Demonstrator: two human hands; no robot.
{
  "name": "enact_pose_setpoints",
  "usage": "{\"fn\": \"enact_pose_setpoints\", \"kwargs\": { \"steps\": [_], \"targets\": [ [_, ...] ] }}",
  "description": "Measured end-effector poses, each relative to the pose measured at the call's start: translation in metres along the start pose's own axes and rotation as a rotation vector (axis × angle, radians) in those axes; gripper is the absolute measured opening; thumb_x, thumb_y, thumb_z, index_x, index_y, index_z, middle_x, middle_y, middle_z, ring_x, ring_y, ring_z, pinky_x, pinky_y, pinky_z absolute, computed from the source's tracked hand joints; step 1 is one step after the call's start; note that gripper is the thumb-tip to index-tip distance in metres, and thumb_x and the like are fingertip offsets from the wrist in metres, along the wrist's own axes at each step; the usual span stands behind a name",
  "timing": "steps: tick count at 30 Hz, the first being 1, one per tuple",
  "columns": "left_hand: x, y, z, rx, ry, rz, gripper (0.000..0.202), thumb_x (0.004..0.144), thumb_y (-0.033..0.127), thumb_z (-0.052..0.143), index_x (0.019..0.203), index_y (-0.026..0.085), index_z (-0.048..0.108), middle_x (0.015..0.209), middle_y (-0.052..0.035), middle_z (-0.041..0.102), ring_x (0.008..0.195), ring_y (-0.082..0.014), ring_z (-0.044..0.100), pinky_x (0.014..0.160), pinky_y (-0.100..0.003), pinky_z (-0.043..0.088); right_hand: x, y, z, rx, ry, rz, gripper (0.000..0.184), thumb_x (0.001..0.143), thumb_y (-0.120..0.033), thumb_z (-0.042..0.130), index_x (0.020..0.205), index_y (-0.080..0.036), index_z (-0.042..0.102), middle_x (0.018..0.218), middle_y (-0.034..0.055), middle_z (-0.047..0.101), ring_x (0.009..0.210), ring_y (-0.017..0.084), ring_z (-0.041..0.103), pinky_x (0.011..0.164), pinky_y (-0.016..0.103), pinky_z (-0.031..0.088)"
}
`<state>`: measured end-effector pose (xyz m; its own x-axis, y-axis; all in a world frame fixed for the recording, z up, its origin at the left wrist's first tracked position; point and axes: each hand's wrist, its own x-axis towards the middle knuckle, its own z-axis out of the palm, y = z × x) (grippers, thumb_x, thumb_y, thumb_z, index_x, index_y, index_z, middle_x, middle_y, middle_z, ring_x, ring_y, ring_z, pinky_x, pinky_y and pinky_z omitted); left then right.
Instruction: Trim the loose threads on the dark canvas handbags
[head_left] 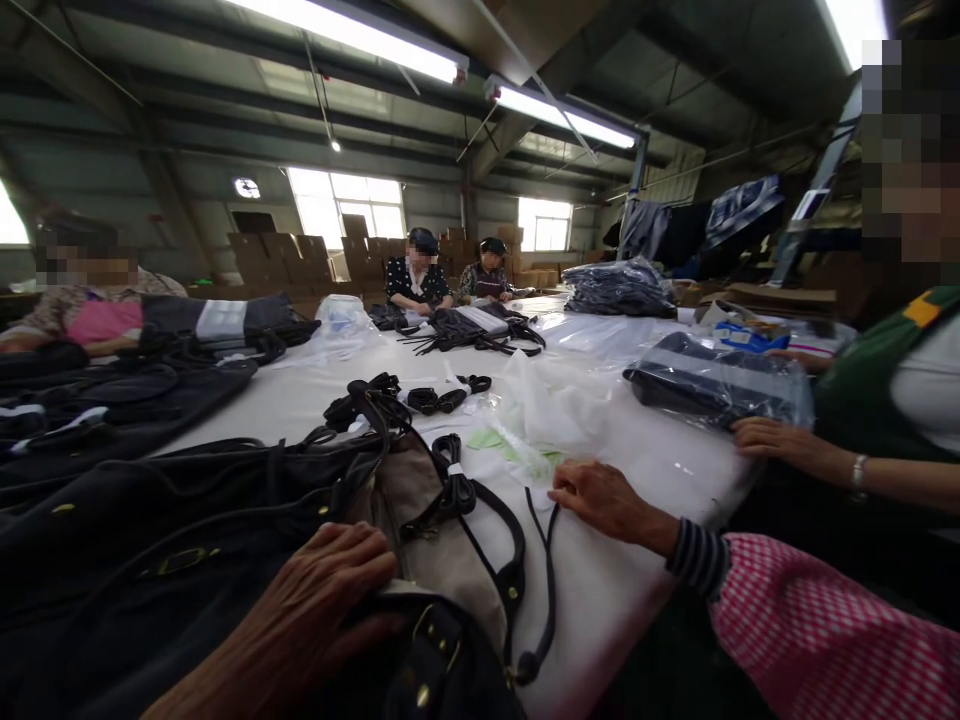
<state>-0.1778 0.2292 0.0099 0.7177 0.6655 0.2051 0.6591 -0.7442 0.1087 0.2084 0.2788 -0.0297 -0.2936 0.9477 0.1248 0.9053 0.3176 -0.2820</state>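
A large black handbag [247, 510] with brass fittings and a beige lining lies before me, its mouth open. My left hand [337, 570] grips the bag at the opening, fingers bent over the fabric and thumb lower down. To the right of the bag, my right hand [604, 505] is closed just above the table. Its fingertips pinch beside the upper end of a thin black strap [551, 590]; what they hold, if anything, is hidden. A black strap bundle [454, 480] bound with a white band lies over the bag's lining.
Crumpled clear plastic [544, 400] and more coiled straps [431, 398] lie beyond the bag on the white table [622, 440]. At right, a co-worker's hand [787, 447] touches a plastic-wrapped bag [712, 380]. Other people sit across the table, near dark bags [469, 325] and a wrapped stack [619, 288].
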Motion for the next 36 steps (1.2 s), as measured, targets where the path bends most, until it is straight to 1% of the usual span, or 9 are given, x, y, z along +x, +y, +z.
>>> {"fn": "enact_pose_setpoints", "kwargs": {
  "steps": [3,6,13,17,19,23,26,30,36],
  "targets": [
    [-0.002,0.000,0.000,-0.016,-0.005,-0.011,0.032,0.094,0.056,0.062,0.092,0.024,0.063,0.099,0.0024,0.068,0.092,-0.0169,0.060,0.087,-0.031,0.036,0.012,-0.004,0.021,-0.012,0.029,0.045,0.011,0.093,-0.023,0.056,0.091,-0.017,0.064,0.092,0.0072,0.069,0.092,0.023,0.064,0.083,0.032,0.041],
    [-0.003,-0.001,0.002,-0.059,-0.064,-0.052,0.032,0.096,0.056,0.060,0.089,0.025,0.063,0.097,0.0034,0.066,0.091,-0.0162,0.059,0.087,-0.031,0.035,0.024,-0.002,0.023,0.026,0.005,0.082,0.008,0.086,-0.017,0.056,0.083,-0.016,0.063,0.085,0.0066,0.068,0.085,0.022,0.063,0.078,0.030,0.040],
    [0.000,0.004,0.002,-0.101,-0.097,-0.112,0.036,0.095,0.060,0.059,0.087,0.024,0.063,0.097,0.0021,0.066,0.093,-0.0191,0.058,0.089,-0.033,0.032,-0.003,-0.016,-0.015,0.251,-0.155,0.017,0.012,0.072,-0.014,0.056,0.064,-0.019,0.050,0.068,-0.0022,0.059,0.066,0.014,0.054,0.060,0.025,0.036],
    [0.001,0.006,0.000,-0.094,-0.101,-0.092,0.035,0.095,0.057,0.060,0.087,0.023,0.062,0.097,0.0015,0.066,0.095,-0.0202,0.057,0.088,-0.035,0.030,-0.043,-0.037,-0.037,0.476,-0.123,-0.194,0.016,0.066,-0.006,0.053,0.064,-0.019,0.042,0.110,0.0031,0.065,0.095,0.017,0.060,0.073,0.025,0.041],
    [0.001,0.006,-0.002,-0.087,-0.097,-0.069,0.033,0.095,0.055,0.062,0.087,0.023,0.061,0.098,0.0014,0.066,0.096,-0.0205,0.058,0.088,-0.035,0.030,-0.058,-0.047,-0.047,0.548,-0.154,-0.224,0.016,0.065,-0.006,0.053,0.063,-0.018,0.043,0.118,0.0043,0.065,0.096,0.018,0.061,0.069,0.025,0.041],
    [-0.004,0.009,-0.010,-0.084,-0.129,-0.071,0.025,0.095,0.046,0.065,0.089,0.023,0.060,0.102,0.0022,0.066,0.099,-0.0202,0.058,0.090,-0.035,0.031,-0.076,-0.067,-0.067,0.720,-0.405,-0.180,0.010,0.073,-0.010,0.057,0.073,-0.018,0.063,0.083,0.0016,0.071,0.073,0.016,0.061,0.068,0.027,0.044],
    [-0.011,0.016,-0.016,-0.064,-0.124,-0.084,0.016,0.095,0.038,0.067,0.097,0.024,0.062,0.110,0.0016,0.065,0.106,-0.0202,0.056,0.096,-0.035,0.032,-0.075,-0.081,-0.076,0.804,-0.340,-0.219,0.011,0.086,-0.021,0.062,0.077,-0.018,0.065,0.081,0.0022,0.068,0.075,0.016,0.060,0.071,0.028,0.048],
    [-0.018,0.027,-0.023,0.016,-0.116,-0.145,0.015,0.089,0.021,0.071,0.100,0.025,0.063,0.109,0.0014,0.066,0.107,-0.0216,0.054,0.098,-0.037,0.032,-0.038,-0.108,-0.056,0.779,-0.149,-0.309,0.007,0.088,-0.026,0.068,0.094,-0.022,0.069,0.105,0.0040,0.068,0.078,0.015,0.062,0.066,0.026,0.050],
    [-0.021,0.025,-0.019,0.046,-0.133,-0.136,0.017,0.088,0.013,0.066,0.100,0.026,0.062,0.105,0.0010,0.065,0.100,-0.0203,0.054,0.092,-0.037,0.035,0.044,-0.155,0.023,0.385,0.006,-0.619,0.025,0.086,-0.008,0.060,0.108,-0.017,0.065,0.112,0.0079,0.063,0.102,0.020,0.061,0.086,0.032,0.051]
  ]
}}
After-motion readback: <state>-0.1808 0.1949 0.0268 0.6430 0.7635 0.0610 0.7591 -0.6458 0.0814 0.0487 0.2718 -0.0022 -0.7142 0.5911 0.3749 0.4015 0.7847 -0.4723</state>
